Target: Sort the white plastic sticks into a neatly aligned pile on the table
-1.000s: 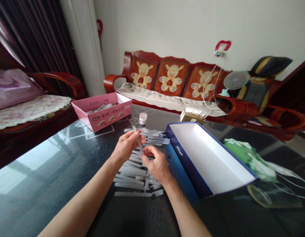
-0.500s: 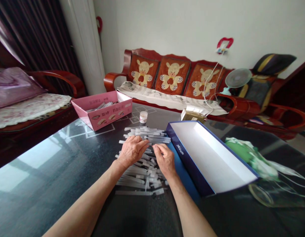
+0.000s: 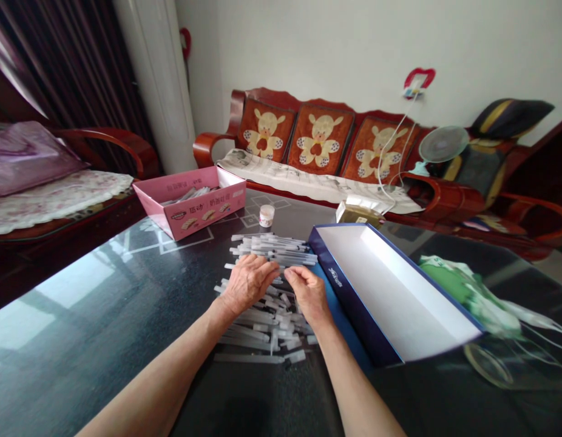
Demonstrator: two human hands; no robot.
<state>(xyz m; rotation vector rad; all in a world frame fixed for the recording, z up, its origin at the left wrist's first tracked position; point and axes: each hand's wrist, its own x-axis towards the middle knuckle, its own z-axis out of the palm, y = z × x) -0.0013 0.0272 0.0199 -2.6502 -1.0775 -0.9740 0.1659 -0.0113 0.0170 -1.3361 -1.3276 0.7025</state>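
Observation:
Many thin, whitish translucent pen-like sticks with dark tips lie in a loose pile on the dark table. Over the middle of the pile, my left hand is closed, its fingers bent round a slim pale piece that is mostly hidden. Facing it, my right hand pinches with thumb and forefinger at something too small to name. The fingertips of both hands are a short gap apart. Small clear caps and short pieces are scattered beneath and nearer me.
A pink box holding similar sticks stands at the back left. Behind the pile is a small white jar. Right of it lies a blue box with a white inside, then a green-and-white bag. A tissue pack sits behind.
The view has shifted slightly. My right hand's fingers have straightened a little at the pinch, and both hands stay over the pile.

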